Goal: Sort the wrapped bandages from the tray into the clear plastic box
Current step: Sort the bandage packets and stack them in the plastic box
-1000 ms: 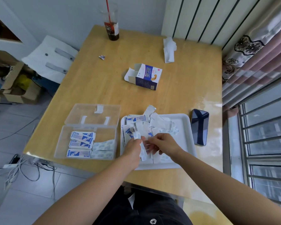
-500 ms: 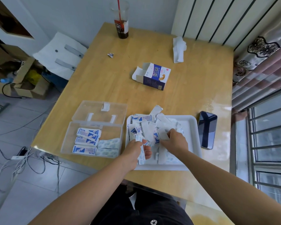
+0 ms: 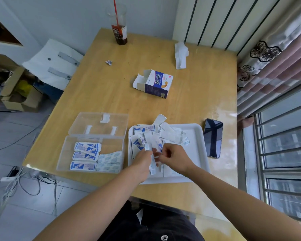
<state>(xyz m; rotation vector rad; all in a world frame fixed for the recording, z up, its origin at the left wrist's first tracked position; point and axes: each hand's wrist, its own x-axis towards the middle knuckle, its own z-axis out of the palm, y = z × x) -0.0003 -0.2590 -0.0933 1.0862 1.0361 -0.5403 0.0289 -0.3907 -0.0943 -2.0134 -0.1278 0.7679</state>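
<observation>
Showing both hands over a white, shallow, round-cornered plastic tray [image 3: 199, 134] at lower centre of the frame, on a smooth, glossy wooden table [image 3: 111, 94]. The left hand [image 3: 142, 160] has its fingers curled around a small bundle of held bandages [image 3: 153, 165], thin flat paper strips, one standing upright above the knuckles and one hanging below. The right hand [image 3: 176, 159], fingers likewise curled, pinches at the same bundle with its fingertips. The loose wrapped bandages [image 3: 165, 133], white and blue-printed, lie heaped and overlapping in the far left half of the tray. Just left of the tray sits the clear plastic box [image 3: 112, 143], rectangular, its transparent lid [image 3: 98, 125] folded flat behind it. Inside it the sorted bandages [image 3: 87, 150] lie in neat stacks: blue-and-white wrappers at left, pale patterned ones at right. A dark, glassy phone [image 3: 213, 138] lies right of the tray, and an opened cardboard carton [image 3: 155, 84] at mid-table. Half a second earlier the right hand was reaching farther up into the heap; it has since drawn back beside the left hand, while the box contents are unchanged.
</observation>
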